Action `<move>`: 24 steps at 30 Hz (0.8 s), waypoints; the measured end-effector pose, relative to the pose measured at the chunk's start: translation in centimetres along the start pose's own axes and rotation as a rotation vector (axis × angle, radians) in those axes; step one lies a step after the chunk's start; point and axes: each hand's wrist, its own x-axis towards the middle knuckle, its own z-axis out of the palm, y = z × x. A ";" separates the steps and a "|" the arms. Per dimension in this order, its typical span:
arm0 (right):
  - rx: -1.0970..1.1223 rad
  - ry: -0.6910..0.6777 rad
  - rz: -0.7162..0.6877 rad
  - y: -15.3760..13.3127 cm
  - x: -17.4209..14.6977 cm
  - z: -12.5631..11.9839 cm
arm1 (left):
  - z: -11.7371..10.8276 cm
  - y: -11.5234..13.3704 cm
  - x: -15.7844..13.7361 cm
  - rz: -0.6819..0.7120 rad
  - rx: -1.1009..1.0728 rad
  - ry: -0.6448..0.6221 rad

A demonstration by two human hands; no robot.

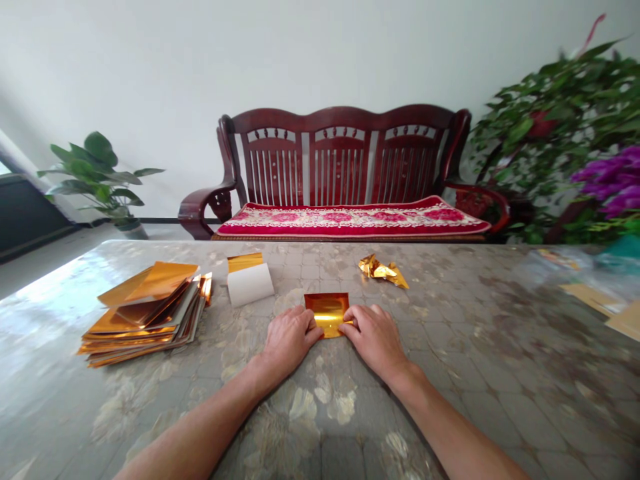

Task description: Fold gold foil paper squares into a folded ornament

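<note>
Between my two hands lies a small sheet of gold foil paper [329, 315], curved, its shiny side up. My left hand [294, 331] pinches its left edge with thumb and curled fingers. At the right edge, my right hand [373, 333] grips it in the same way. Both forearms rest low over the table. Up and to the left of my left hand is a curled foil sheet [250, 283], its white back showing and a gold strip at the top. Beyond my right hand sits a crumpled, folded piece of gold foil [383, 271].
A stack of gold foil sheets [145, 320] stands on the left of the floral-patterned table [465, 413]. Clear plastic and brown card [595, 298] lie at the right. Behind the table are a dark red wooden bench [340, 160], a potted plant [103, 177] and leafy greenery [565, 120].
</note>
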 end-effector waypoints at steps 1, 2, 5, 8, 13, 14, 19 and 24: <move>0.008 0.003 0.005 0.1 0.0 0.0 | 0.0 0.0 -0.1 -0.006 -0.009 -0.002; 0.011 0.005 0.009 0.1 0.0 0.0 | 0.0 -0.1 -0.1 -0.012 -0.021 0.002; 0.006 0.005 0.014 0.2 0.0 0.0 | 0.1 -0.2 -0.4 0.023 -0.044 0.056; -0.008 0.005 0.013 0.2 0.0 0.1 | 0.1 -0.3 -0.7 0.162 0.008 0.126; -0.077 0.048 0.037 0.0 -0.4 0.5 | 0.6 -0.4 -1.2 0.437 0.067 0.072; -0.101 0.060 0.052 -0.1 -0.5 0.6 | 0.7 -0.4 -1.3 0.454 0.071 0.061; -0.143 0.078 0.094 -1.2 -0.7 1.0 | 0.7 -0.2 -1.7 0.471 0.145 0.032; -0.112 0.066 0.103 -1.5 -0.6 1.2 | 0.3 0.2 -1.8 0.464 0.213 -0.021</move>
